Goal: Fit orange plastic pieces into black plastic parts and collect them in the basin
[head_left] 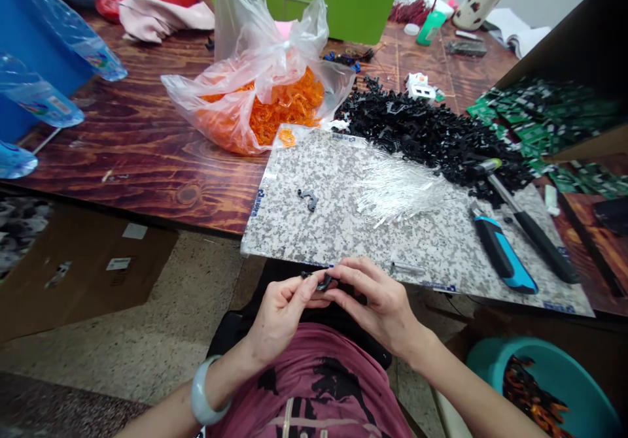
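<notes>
Just off the near edge of the speckled board (338, 229), my left hand (284, 304) pinches a small black plastic part (324, 283) between thumb and fingers. My right hand (375, 297) meets it from the other side, its fingertips closed on the same part. Fingers cover much of that part. A similar dark part (309, 199) lies alone on the board. Thin silvery-white strips (397, 186) are spread to its right, and behind them rises a large heap of black parts (417, 124).
A clear bag of orange pieces (284, 108) stands behind the board. On its right side lie a blue-black tool (505, 252) and a black-handled tool (544, 245). Green circuit boards (544, 121) are piled at the right. A teal tub (574, 392) sits below, lower right.
</notes>
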Motion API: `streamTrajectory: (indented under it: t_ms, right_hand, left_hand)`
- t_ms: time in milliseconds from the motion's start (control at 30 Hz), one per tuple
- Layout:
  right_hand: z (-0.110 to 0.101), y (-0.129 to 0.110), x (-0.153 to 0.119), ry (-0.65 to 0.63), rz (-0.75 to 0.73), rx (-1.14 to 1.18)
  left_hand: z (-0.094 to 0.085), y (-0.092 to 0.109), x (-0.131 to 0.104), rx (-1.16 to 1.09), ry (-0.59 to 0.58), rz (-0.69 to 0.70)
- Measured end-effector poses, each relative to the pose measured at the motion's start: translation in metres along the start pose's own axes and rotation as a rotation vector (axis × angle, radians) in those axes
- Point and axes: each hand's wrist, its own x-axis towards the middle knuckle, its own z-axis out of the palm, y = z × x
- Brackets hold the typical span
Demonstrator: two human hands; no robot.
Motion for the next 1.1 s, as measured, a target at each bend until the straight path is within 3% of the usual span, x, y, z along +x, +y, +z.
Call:
streamTrajectory:
  t_ms: [267, 600, 1100]
  right_hand:
    - [0.004, -0.006, -0.001, 0.128, -0.077, -0.097]
    - [0.008, -0.018, 0.001, 0.055, -0.021, -0.079]
    - [0.014, -0.022, 0.002, 0.075, -0.031, -0.088]
  left_hand:
    - [0.009, -0.006, 0.001, -0.042, 0.086, 0.071]
    - [0.013, -0.004, 0.005, -0.022, 0.117, 0.132]
    - [0.013, -0.003, 0.005, 0.064, 0.145, 0.204]
